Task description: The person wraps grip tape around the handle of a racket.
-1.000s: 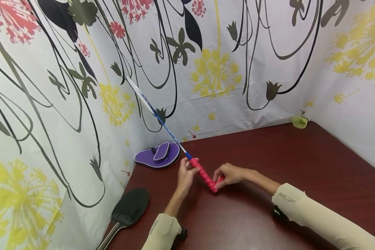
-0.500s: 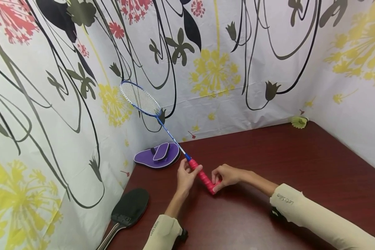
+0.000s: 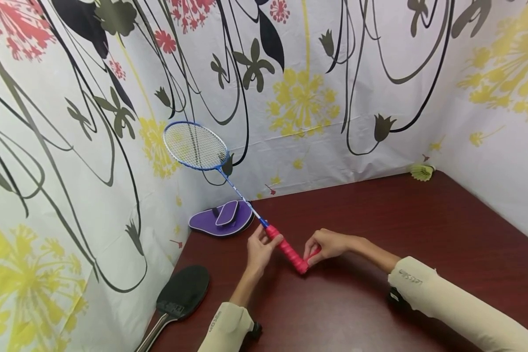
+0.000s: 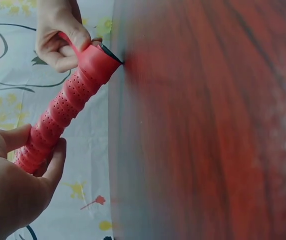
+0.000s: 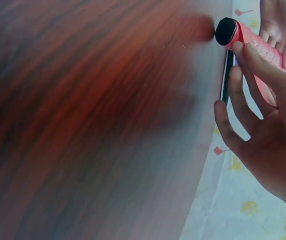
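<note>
A badminton racket (image 3: pixel 256 213) with a blue and white frame is held aslant above the table, its strung head up to the left. Perforated red grip tape (image 4: pixel 67 102) winds in ridged turns round its handle. My left hand (image 3: pixel 259 252) grips the handle near the shaft end, with the thumb on one side and fingers on the other. At the butt end, my right hand (image 3: pixel 327 243) pinches the tape's loose strip between thumb and fingers. In the right wrist view the black butt cap (image 5: pixel 226 31) shows beyond my right fingertips, and the other fingers are spread.
A purple zipped paddle case (image 3: pixel 222 219) lies at the table's back left. Nearer, a black table tennis paddle (image 3: pixel 184 293) lies along the left edge. A yellow-green shuttlecock (image 3: pixel 421 172) rests at the far right corner. Patterned curtains (image 3: pixel 356 107) border the dark red table (image 3: pixel 378 205).
The racket has turned about its length: its head was edge-on and now shows its strung face. My right hand keeps the tape strip at the butt and has shifted slightly.
</note>
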Tool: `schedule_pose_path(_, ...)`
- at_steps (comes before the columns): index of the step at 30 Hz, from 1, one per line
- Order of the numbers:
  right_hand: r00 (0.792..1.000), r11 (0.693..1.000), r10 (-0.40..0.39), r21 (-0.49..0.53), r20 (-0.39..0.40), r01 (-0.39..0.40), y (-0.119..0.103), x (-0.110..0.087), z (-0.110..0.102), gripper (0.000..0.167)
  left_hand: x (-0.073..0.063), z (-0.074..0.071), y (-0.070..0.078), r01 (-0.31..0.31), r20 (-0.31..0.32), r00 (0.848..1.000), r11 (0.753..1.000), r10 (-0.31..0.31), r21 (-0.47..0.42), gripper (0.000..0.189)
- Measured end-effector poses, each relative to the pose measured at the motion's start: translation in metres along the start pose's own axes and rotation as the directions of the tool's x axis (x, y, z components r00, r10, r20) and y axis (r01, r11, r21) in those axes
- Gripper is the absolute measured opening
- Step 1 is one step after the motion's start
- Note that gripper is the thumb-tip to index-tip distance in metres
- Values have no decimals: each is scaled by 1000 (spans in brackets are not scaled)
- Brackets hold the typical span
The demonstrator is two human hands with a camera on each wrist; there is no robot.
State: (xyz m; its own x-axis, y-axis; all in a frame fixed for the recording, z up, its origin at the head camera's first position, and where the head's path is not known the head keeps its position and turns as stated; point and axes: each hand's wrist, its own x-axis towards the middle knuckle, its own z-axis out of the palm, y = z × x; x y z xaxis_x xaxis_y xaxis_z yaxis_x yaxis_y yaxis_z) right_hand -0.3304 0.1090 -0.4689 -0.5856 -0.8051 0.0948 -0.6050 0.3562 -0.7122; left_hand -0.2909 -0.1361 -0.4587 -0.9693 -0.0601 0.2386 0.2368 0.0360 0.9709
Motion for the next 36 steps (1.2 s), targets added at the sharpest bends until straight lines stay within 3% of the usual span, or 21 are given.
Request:
schedule_pose_path(3,1000,999,10,31,-3,-9,1,-1,-1,11,7,-1,-16,-11,3,1000,1000,11,-8,71)
schedule_pose_path(7,999,998,47,31,-9,-47,5,-1,-1,16,10,-2,-23,9,27,1000,1000,-8,-26,73)
schedule_pose_path(15,998,998,63,-25,4,-63,8,1,-2,23,8,-2,-17,7,106,994,998,-1,-59,85)
schedule_pose_path(26,999,996,51,-67,12,-50,5,4,1,21,10,5,-15,1,68,998,999,3,-52,52)
schedule_pose_path(29,999,998,35,-53,14,-35,3,4,1,21,8,7,-10,5,59,998,999,-2,-39,51)
schedule_pose_path(36,1000,998,7,-70,21,-6,-3,5,1,22,-8,8,19,-9,52,999,999,11,-51,47)
